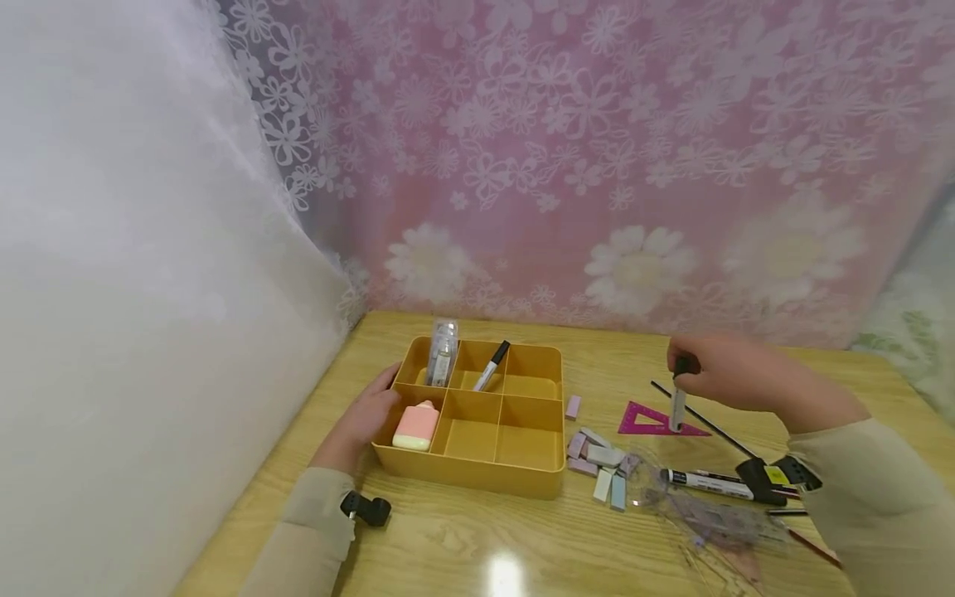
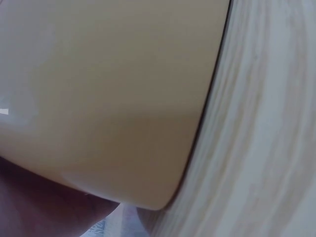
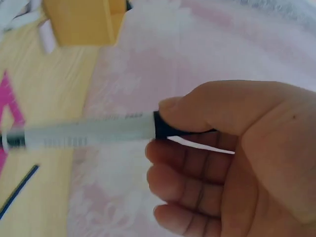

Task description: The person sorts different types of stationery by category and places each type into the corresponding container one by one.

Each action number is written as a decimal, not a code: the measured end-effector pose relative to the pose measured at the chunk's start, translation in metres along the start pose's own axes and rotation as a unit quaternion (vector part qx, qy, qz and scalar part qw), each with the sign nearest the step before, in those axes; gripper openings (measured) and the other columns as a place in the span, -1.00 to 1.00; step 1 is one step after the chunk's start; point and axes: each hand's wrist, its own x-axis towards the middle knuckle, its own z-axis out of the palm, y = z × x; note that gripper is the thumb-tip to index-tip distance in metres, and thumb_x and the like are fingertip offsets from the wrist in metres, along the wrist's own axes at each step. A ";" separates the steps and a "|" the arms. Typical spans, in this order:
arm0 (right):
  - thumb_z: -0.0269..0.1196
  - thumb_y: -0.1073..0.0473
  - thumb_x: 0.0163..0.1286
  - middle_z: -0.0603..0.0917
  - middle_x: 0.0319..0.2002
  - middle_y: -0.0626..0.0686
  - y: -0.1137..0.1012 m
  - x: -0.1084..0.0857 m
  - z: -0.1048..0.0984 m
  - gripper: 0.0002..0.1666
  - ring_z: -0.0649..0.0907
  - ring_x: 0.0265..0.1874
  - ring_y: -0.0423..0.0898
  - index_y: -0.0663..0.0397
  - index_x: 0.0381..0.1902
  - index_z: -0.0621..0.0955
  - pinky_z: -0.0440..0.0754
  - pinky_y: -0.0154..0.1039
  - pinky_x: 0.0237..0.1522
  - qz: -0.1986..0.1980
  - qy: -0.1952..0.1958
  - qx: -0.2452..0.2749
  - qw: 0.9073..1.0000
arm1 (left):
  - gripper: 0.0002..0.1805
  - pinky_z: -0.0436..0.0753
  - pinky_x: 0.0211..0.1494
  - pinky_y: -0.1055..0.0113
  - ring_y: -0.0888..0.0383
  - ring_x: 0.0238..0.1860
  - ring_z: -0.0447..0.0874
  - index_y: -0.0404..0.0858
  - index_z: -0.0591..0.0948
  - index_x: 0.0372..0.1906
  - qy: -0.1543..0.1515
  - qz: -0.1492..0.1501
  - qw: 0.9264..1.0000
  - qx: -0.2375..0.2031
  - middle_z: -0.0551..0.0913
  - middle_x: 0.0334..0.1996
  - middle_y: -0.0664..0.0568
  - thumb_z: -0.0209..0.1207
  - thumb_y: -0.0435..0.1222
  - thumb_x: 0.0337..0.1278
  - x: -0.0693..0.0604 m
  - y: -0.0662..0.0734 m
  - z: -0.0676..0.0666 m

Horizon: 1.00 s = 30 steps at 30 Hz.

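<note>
My right hand [image 1: 724, 373] pinches a marker [image 3: 94, 132] by its black cap, thumb against fingers. The white barrel points down over a magenta set square [image 1: 642, 421]. At the left side of a yellow divided organizer box [image 1: 477, 477], my left hand [image 1: 366, 419] holds the wall, its thumb at the rim. The left wrist view shows mostly the box wall [image 2: 123, 98] and part of that hand; most fingers are hidden. Inside the box are a pink and cream bottle-shaped item [image 1: 416, 424], a clear plastic pack [image 1: 443, 355] and a black-capped marker [image 1: 492, 365].
Several pastel erasers [image 1: 603, 456] lie right of the box. Beyond them are another marker [image 1: 709, 483], a thin black stick [image 1: 709, 421], clear plastic packaging [image 1: 716, 518] and a pencil [image 1: 815, 547]. A pink floral curtain [image 1: 522, 207] hangs behind the wooden table [image 1: 418, 539].
</note>
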 end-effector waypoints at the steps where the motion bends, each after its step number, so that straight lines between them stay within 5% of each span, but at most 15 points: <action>1: 0.28 0.14 0.42 0.56 -0.37 -0.13 -0.007 0.003 -0.004 -0.88 0.49 -0.47 -0.17 0.01 -0.17 0.57 0.45 -0.17 -0.41 -0.007 0.008 -0.005 1.000 | -0.28 0.03 0.52 -0.16 -0.13 0.53 0.04 -0.11 0.07 0.64 0.000 0.000 1.000 -0.002 0.12 0.57 -0.12 -0.18 -0.36 0.39 -0.001 0.000 -0.001; 7: 0.25 0.10 0.49 0.66 -0.25 -0.13 -0.041 0.019 -0.019 -0.86 0.63 -0.28 -0.16 -0.02 -0.08 0.64 0.62 -0.07 -0.22 -0.038 0.052 0.011 0.998 | -0.30 -0.09 0.53 -0.18 -0.13 0.57 -0.09 -0.12 0.07 0.64 0.003 -0.002 1.000 0.007 0.06 0.59 -0.12 -0.19 -0.33 0.44 -0.003 -0.005 -0.004; 15: 0.17 0.04 0.55 0.65 -0.22 -0.07 -0.077 0.047 -0.024 -0.77 0.57 -0.36 -0.08 -0.03 0.05 0.61 0.58 -0.10 -0.24 -0.056 0.093 0.077 0.991 | -0.32 -0.08 0.53 -0.19 -0.13 0.57 -0.08 -0.12 0.10 0.63 0.006 0.008 1.000 0.011 0.10 0.58 -0.11 -0.19 -0.32 0.45 -0.002 -0.010 -0.004; 30: 0.15 0.03 0.56 0.67 -0.15 -0.01 -0.115 0.116 0.002 -0.78 0.63 -0.33 -0.07 -0.04 0.04 0.60 0.61 -0.11 -0.26 -0.059 0.121 0.140 0.981 | -0.32 -0.09 0.53 -0.19 -0.12 0.58 -0.11 -0.09 0.08 0.63 0.005 0.007 1.000 0.010 0.07 0.59 -0.10 -0.19 -0.31 0.45 -0.001 -0.006 -0.002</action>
